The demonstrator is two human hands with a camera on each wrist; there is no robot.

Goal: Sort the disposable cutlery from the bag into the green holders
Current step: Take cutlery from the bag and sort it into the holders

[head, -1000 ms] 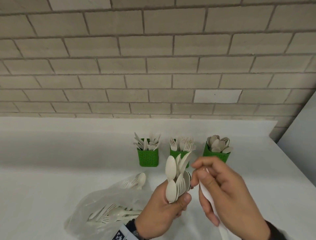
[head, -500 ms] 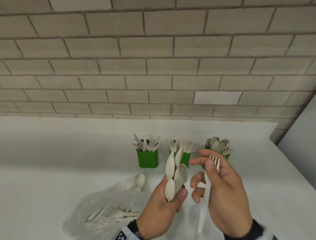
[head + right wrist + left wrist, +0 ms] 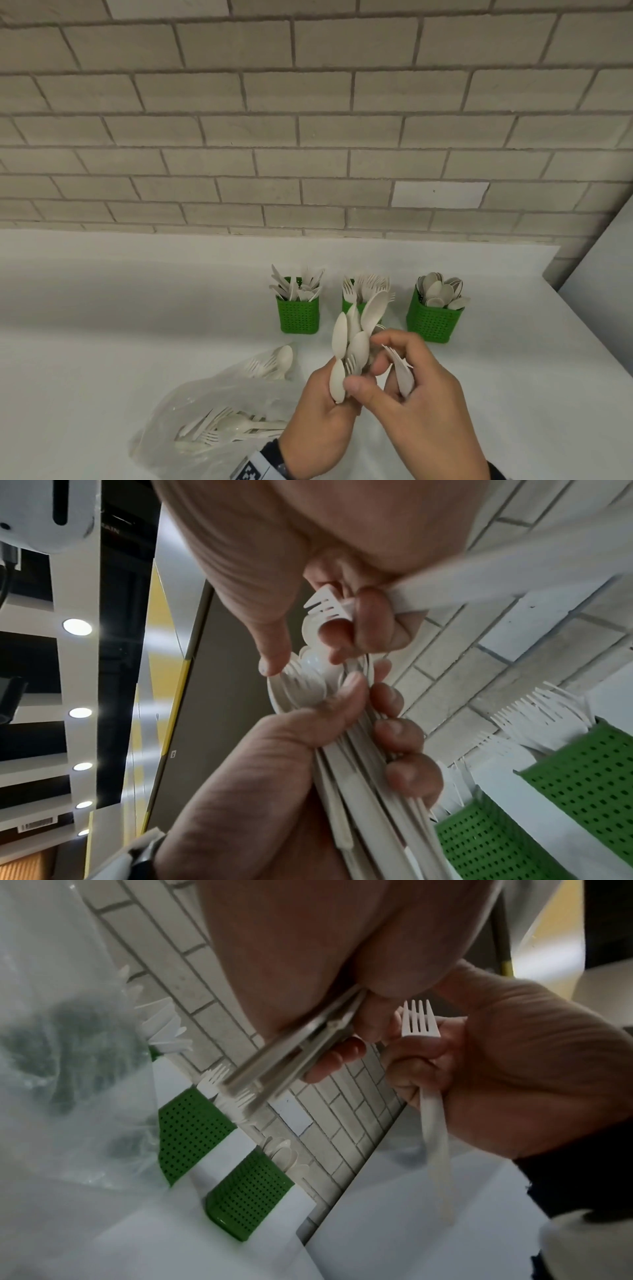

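My left hand [image 3: 325, 411] grips a bundle of white cutlery [image 3: 354, 337] upright, spoon bowls up; its fingers [image 3: 397, 731] wrap the handles. My right hand [image 3: 421, 404] holds a white fork [image 3: 419, 1020] in its curled fingers while thumb and forefinger reach into the bundle. Three green holders stand behind: knives [image 3: 299, 313], forks [image 3: 350, 303], spoons [image 3: 433, 320]. A clear plastic bag [image 3: 212, 421] with more cutlery lies at the lower left.
The white table [image 3: 120, 325] runs back to a brick wall [image 3: 308, 137]. A few loose pieces of cutlery [image 3: 274, 363] lie at the bag's mouth. The table's right edge [image 3: 582, 329] meets a grey panel.
My right hand, with the fork tucked into its fingers, has moved left back onto the bundle. The left hand has kept its grip.
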